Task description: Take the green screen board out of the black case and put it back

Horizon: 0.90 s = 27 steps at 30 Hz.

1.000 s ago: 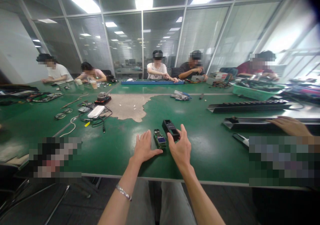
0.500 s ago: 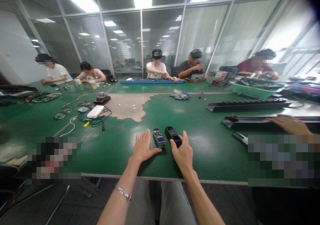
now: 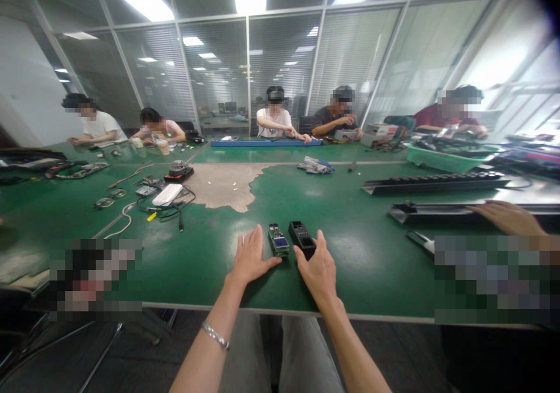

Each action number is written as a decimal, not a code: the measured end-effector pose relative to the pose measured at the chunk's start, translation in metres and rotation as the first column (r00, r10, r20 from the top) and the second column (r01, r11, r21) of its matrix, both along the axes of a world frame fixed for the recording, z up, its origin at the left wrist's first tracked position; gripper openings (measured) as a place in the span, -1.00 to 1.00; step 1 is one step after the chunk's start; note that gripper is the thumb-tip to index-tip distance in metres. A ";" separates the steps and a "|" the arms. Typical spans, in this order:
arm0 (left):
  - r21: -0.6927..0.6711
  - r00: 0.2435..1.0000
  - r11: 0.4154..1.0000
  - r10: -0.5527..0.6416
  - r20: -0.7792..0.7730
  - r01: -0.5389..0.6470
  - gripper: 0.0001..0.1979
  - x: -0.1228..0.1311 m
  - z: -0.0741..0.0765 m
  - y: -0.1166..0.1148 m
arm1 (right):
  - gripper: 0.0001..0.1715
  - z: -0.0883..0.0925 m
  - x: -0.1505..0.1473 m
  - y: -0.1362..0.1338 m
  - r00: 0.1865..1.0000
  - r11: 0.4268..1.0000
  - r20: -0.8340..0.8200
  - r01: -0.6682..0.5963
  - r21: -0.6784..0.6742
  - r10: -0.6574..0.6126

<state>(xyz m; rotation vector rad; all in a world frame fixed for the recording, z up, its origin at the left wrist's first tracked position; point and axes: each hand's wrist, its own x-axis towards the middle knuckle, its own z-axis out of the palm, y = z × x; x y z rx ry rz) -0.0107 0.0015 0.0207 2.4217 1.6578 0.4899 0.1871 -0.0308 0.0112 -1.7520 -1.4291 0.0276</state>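
Before me on the green table lies a circuit board with a small blue screen [image 3: 279, 241]. To its right is a black plastic housing [image 3: 301, 235] with openings in its face. My left hand [image 3: 251, 257] rests on the table left of the board, fingers stretched out, its thumb tip by the board's near end. My right hand [image 3: 319, 267] is at the near end of the housing, thumb and fingers apart on either side of it. Whether the fingers touch the housing I cannot tell.
Two long black rails [image 3: 433, 182] lie at the right, where another person's hand [image 3: 510, 215] touches the nearer one. A white box with cables [image 3: 167, 195] lies left of centre. Co-workers sit opposite; one leans over a long blue bar [image 3: 266, 143].
My right hand has drawn slightly back and left at the near end of the housing. My left hand, the board and the housing stay nearly still.
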 end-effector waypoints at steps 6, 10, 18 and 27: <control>-0.002 1.000 1.000 0.004 0.012 -0.004 0.10 0.000 0.001 -0.001 | -0.11 0.005 -0.001 -0.001 1.000 0.999 -0.011 0.021 -0.026 -0.021; -0.005 1.000 1.000 0.004 0.011 -0.004 0.11 0.000 0.001 -0.001 | -0.09 0.025 -0.007 -0.003 0.993 0.999 -0.112 0.033 0.026 -0.030; 0.002 1.000 1.000 0.020 -0.014 -0.020 0.00 0.001 -0.001 0.000 | -0.08 0.044 -0.041 -0.004 0.984 0.993 -0.151 -0.083 0.087 0.096; -0.015 0.998 1.000 -0.008 -0.054 0.007 -0.10 0.000 0.003 0.000 | -0.13 0.044 -0.058 -0.003 0.998 0.997 0.010 -0.068 0.032 0.067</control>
